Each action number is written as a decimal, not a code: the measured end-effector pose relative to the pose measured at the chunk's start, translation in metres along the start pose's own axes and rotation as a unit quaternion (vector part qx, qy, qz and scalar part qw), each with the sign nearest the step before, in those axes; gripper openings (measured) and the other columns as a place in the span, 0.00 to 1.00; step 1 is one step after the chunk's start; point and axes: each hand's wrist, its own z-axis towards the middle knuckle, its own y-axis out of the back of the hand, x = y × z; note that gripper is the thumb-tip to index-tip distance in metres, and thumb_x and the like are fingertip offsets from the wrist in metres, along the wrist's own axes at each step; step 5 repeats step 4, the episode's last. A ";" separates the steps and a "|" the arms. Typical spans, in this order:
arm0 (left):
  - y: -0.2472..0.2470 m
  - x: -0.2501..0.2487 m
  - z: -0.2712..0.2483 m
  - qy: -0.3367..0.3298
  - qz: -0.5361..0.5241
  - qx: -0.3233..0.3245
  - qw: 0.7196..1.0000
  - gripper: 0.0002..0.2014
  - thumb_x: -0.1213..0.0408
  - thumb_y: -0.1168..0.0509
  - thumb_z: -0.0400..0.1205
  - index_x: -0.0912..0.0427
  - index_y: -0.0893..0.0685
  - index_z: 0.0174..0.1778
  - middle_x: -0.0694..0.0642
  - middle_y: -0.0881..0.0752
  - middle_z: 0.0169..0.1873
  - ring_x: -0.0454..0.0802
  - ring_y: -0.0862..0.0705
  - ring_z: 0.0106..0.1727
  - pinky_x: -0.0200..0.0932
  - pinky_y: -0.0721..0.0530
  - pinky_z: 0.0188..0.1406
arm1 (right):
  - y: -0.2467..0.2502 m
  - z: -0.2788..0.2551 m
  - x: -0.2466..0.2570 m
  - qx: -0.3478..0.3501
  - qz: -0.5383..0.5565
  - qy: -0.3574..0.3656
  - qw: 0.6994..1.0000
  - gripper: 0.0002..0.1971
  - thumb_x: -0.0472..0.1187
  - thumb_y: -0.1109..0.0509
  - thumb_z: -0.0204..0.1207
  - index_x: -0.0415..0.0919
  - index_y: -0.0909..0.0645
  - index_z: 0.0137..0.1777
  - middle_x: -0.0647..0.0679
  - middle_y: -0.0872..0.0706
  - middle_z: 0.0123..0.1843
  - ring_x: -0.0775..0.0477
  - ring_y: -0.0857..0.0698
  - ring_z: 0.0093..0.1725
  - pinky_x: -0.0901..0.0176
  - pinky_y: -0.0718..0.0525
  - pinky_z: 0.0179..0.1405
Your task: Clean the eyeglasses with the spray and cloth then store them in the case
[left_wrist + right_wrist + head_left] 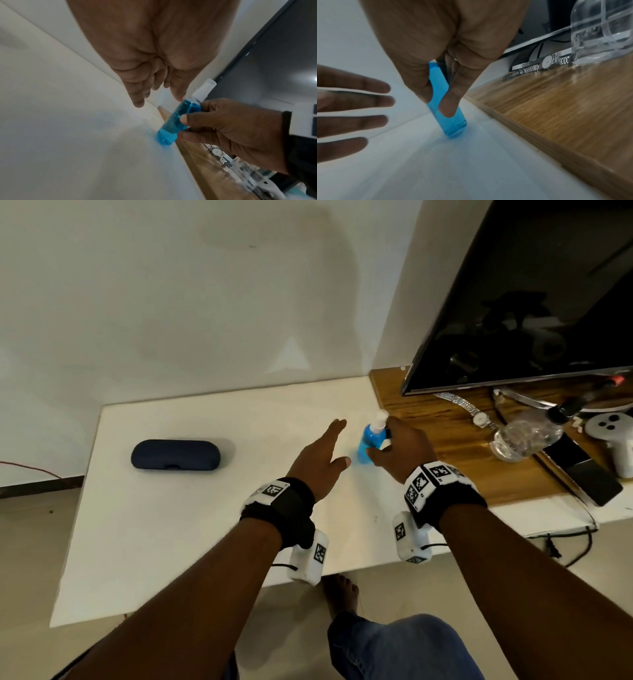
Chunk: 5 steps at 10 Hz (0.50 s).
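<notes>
A small spray bottle of blue liquid with a white nozzle stands upright on the white table, near its back right. My right hand grips the bottle between thumb and fingers. Just left of the bottle, my left hand hovers with fingers straight and spread, holding nothing. A dark blue glasses case lies closed at the table's back left. No eyeglasses or cloth show in any view.
Right of the bottle is a wooden shelf with a dark TV screen, a metal wristwatch, a clear plastic bottle, a black phone and a white controller. A wall backs the table.
</notes>
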 end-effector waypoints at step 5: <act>0.015 0.033 -0.009 0.015 0.034 -0.073 0.997 0.18 0.64 0.33 0.82 0.48 0.19 0.68 0.47 0.14 0.62 0.45 0.16 0.63 0.45 0.20 0.66 | -0.007 0.026 -0.015 -0.044 -0.002 -0.078 0.996 0.22 0.39 0.24 0.73 0.42 0.25 0.66 0.45 0.14 0.56 0.41 0.12 0.51 0.56 0.19 0.47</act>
